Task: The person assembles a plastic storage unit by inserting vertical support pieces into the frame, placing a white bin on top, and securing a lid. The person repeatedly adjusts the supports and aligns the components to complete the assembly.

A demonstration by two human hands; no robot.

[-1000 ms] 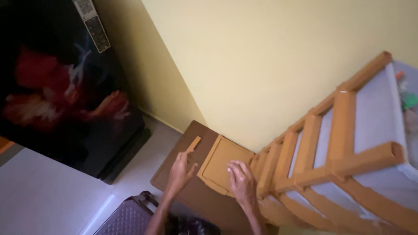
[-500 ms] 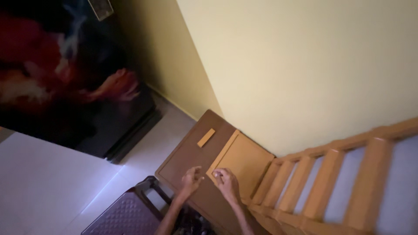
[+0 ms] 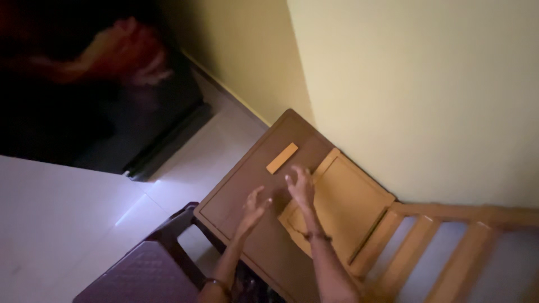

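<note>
Left hand [image 3: 255, 206]: hovering over the dark brown counter [image 3: 236, 202], near its middle, fingers spread and loosely curled, gripping nothing; blurred, so contact with the surface cannot be told.
Right hand [image 3: 301, 187]: just beside the left, fingers splayed and open, resting at the near edge of the light wooden panel [image 3: 345, 210]; gripping nothing that can be seen.
Light wooden panel: flat, framed, pale tan, lying on the counter's right side and reaching over its right edge toward the railing; corner nearest the hands sits under the right palm.
Small wooden block [image 3: 282, 157]: short, flat, orange-tan strip lying alone on the counter toward its far edge, well apart from the left hand, near the right fingertips but not touching them.
Counter: dark brown, rectangular with a raised rim, set at an angle, far corner against the yellow wall [image 3: 415, 84].
Stool [image 3: 143, 269]: dark purple plastic with a woven pattern, below the counter's left corner, on the pale tiled floor [image 3: 67, 224].
Wooden railing [image 3: 449, 247]: orange-brown slats at the right, starting just beyond the panel.
Dark cabinet [image 3: 84, 84]: black, glossy, with a red blurred pattern, upper left, well apart from the counter.
Wrists: thin band on each, dim.
</note>
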